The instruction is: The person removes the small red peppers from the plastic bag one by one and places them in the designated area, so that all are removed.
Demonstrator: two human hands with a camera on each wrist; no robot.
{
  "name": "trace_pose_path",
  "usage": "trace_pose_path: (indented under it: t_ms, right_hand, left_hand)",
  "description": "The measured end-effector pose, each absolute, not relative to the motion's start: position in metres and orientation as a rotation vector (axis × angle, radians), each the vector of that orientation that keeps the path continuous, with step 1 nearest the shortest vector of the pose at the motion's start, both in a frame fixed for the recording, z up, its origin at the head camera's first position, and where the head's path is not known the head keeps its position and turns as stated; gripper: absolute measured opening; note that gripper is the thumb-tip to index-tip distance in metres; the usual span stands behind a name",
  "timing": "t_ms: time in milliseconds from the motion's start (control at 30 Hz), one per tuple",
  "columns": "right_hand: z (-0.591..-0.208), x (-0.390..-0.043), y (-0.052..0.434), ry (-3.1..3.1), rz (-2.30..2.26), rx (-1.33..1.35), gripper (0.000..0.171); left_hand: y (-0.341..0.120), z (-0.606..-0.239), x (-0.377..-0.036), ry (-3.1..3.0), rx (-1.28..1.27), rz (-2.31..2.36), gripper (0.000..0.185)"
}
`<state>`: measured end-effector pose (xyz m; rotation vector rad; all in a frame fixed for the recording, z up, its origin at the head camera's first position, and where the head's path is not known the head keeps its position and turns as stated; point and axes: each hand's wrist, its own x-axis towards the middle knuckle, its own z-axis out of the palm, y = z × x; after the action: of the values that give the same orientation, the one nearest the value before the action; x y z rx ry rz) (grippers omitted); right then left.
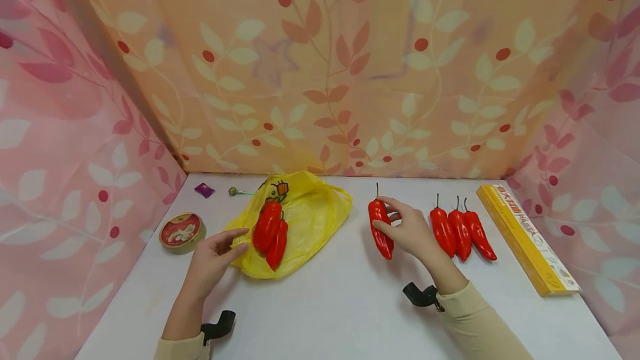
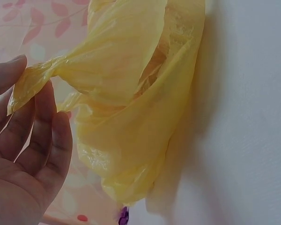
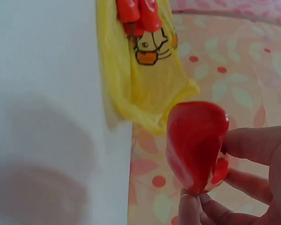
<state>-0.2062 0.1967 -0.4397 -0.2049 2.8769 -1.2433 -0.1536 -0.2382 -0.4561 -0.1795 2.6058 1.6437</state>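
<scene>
Red pepper right of centre in the frame, gripped between the thumb and fingers of the right hand, well apart from the bag. Left hand, left of centre, pinches a twisted end of the yellow bag between thumb and fingers. Progress, my judgement: partway. At least two bagged peppers are at the bag; the right wrist view hints at a third. One is in hand, and a row of three loose peppers remains on the table, right of the frame. Containers: the bag lies slack and spread; whether its peppers sit inside the mouth or on top of the plastic, I cannot tell. Round tin, left, and pasta box, far right: contents hidden. Also noted, upper left of the table: purple packet, lollipop.
</scene>
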Motion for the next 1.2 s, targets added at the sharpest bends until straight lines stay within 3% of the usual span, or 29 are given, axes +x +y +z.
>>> trace_pose_path:
  t_ms: [567, 1200]
  right_hand:
    - [-0.470, -0.213, 0.281, 3.038, -0.816, -0.017, 0.065]
    - [-0.482, -0.228, 0.287, 3.074, -0.630, 0.023, 0.064]
  left_hand:
    - [-0.239, -0.459, -0.153, 2.643, -0.164, 1.636, 0.046]
    - [-0.242, -0.458, -0.154, 2.641, -0.196, 1.612, 0.048]
